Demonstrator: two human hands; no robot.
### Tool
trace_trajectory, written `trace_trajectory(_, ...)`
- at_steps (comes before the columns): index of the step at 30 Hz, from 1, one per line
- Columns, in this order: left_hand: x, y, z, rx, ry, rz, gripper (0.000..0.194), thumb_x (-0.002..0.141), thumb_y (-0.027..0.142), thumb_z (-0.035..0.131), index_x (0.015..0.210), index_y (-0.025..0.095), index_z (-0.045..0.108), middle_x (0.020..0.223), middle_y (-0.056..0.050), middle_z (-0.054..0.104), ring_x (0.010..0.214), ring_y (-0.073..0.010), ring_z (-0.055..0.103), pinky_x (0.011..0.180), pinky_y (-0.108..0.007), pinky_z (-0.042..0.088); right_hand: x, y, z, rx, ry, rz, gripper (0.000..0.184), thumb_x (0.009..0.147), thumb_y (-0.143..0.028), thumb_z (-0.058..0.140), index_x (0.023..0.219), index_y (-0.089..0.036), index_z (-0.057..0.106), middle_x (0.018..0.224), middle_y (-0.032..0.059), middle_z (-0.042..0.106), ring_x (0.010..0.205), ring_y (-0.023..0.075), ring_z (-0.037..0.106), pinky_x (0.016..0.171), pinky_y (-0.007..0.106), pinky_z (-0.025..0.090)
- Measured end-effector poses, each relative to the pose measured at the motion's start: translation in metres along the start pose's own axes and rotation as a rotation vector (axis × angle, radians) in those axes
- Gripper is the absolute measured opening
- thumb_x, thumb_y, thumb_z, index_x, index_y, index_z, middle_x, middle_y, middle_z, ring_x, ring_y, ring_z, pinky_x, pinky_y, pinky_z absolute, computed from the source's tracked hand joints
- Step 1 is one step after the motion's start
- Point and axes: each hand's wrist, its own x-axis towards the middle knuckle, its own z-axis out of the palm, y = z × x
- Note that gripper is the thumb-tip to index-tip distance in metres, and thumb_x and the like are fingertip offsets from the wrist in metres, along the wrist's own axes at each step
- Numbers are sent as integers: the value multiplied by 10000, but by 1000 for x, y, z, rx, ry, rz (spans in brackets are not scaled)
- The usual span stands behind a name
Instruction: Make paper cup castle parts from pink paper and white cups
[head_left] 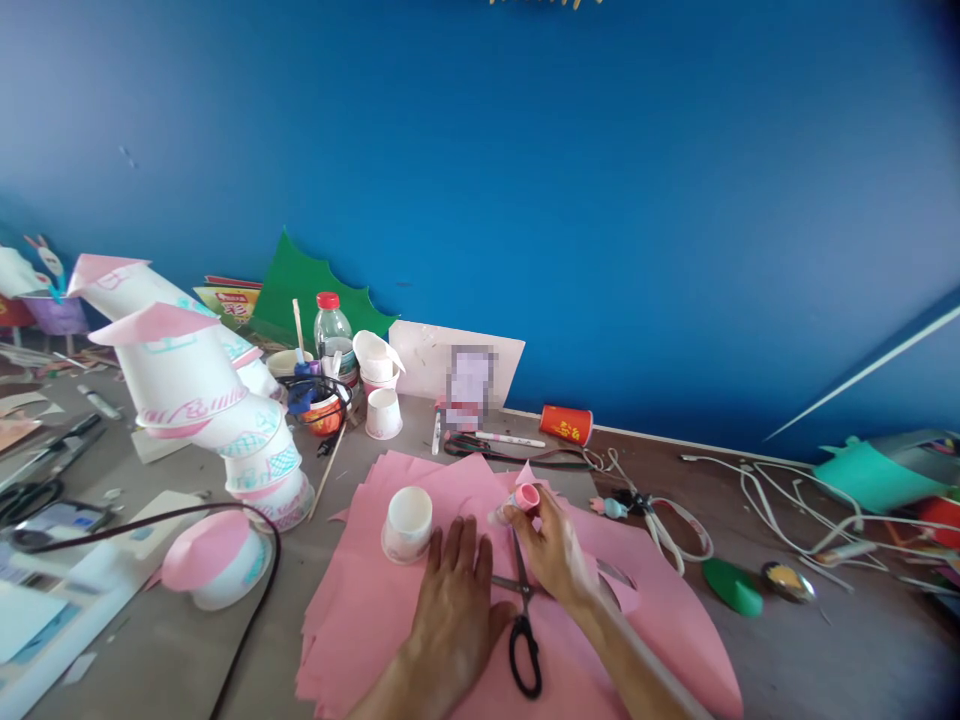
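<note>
My left hand (pixel 450 590) lies flat with fingers stretched out on a stack of pink paper sheets (pixel 360 610), just right of an upturned white paper cup (pixel 407 523). My right hand (pixel 551 550) is closed around a small pink-capped glue stick (pixel 523 498), held tilted above the paper. Black-handled scissors (pixel 523 625) lie on the pink paper between and under my two hands.
A curved stack of decorated paper cups (pixel 202 400) stands at the left, with a pink-topped cup (pixel 217 565) and a black cable (pixel 255 620) near it. A water bottle (pixel 332 330), cups, a red can (pixel 566 424), white cables (pixel 780 500) and a green lid (pixel 733 587) lie around.
</note>
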Motion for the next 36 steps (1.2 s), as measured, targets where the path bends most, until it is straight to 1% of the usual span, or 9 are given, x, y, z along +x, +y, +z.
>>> trace_trajectory(4, 1, -1, 0, 16, -23, 22, 648, 827, 498, 568, 1332, 99, 492, 1429, -233, 418, 1337, -390, 358, 1062, -589, 309, 0, 1, 5, -2, -17, -29, 152, 876, -329, 527, 780, -212, 542, 768, 38, 598, 725, 191, 548, 682, 286, 422)
trace_trajectory(9, 1, -1, 0, 40, -22, 24, 659, 834, 537, 541, 1320, 93, 506, 1427, -239, 415, 1330, -395, 367, 1051, -593, 323, -2, 1, 10, -22, -36, -102, 58, 881, -259, 518, 874, -212, 550, 829, 43, 602, 767, 190, 564, 710, 287, 451)
trace_trajectory(13, 0, 1, -2, 60, -19, 18, 647, 848, 544, 519, 1325, 107, 503, 1431, -219, 421, 1330, -374, 378, 1063, -579, 321, -4, 2, 12, -77, -29, -156, 28, 865, -217, 524, 837, -212, 528, 806, 34, 581, 738, 184, 552, 692, 295, 460)
trace_trajectory(15, 1, 1, -3, 61, -33, 13, 658, 852, 562, 499, 1327, 107, 503, 1429, -213, 427, 1328, -370, 384, 1066, -571, 324, -4, 3, 12, -98, -55, -167, 14, 849, -196, 536, 852, -209, 531, 827, 37, 585, 752, 184, 558, 700, 297, 463)
trace_trajectory(19, 1, 3, -5, 54, -66, 5, 679, 859, 569, 480, 1343, 93, 486, 1429, -218, 423, 1332, -373, 376, 1073, -564, 322, -4, 6, 14, -163, -111, -157, 88, 826, -174, 548, 904, -213, 533, 847, 34, 609, 775, 194, 579, 702, 301, 466)
trace_trajectory(23, 2, 2, -7, 46, -91, 7, 674, 864, 562, 477, 1350, 95, 479, 1435, -230, 407, 1341, -388, 352, 1072, -579, 314, -4, 14, 16, -192, -86, -144, 29, 850, -222, 532, 875, -210, 525, 787, 29, 610, 725, 197, 575, 666, 306, 460)
trace_trajectory(29, 1, 1, -6, 23, -98, 27, 609, 874, 557, 458, 1358, 189, 481, 1455, -217, 386, 1351, -409, 322, 1054, -616, 305, -2, 23, 14, -233, -44, -161, 59, 838, -258, 539, 863, -205, 527, 785, 41, 612, 721, 214, 564, 674, 332, 448)
trace_trajectory(33, 2, 1, -6, 8, -102, 20, 602, 868, 555, 472, 1348, 192, 494, 1447, -230, 391, 1345, -423, 325, 1046, -625, 304, 0, 25, 8, -257, 8, -149, 68, 823, -265, 549, 843, -207, 518, 773, 45, 600, 691, 214, 549, 647, 329, 437)
trace_trajectory(36, 2, 2, -6, 4, -100, 17, 592, 869, 544, 476, 1342, 187, 502, 1442, -237, 395, 1342, -428, 328, 1042, -625, 308, 2, 22, 5, -248, 54, -132, 81, 833, -281, 539, 834, -210, 501, 761, 41, 584, 677, 203, 540, 637, 316, 441)
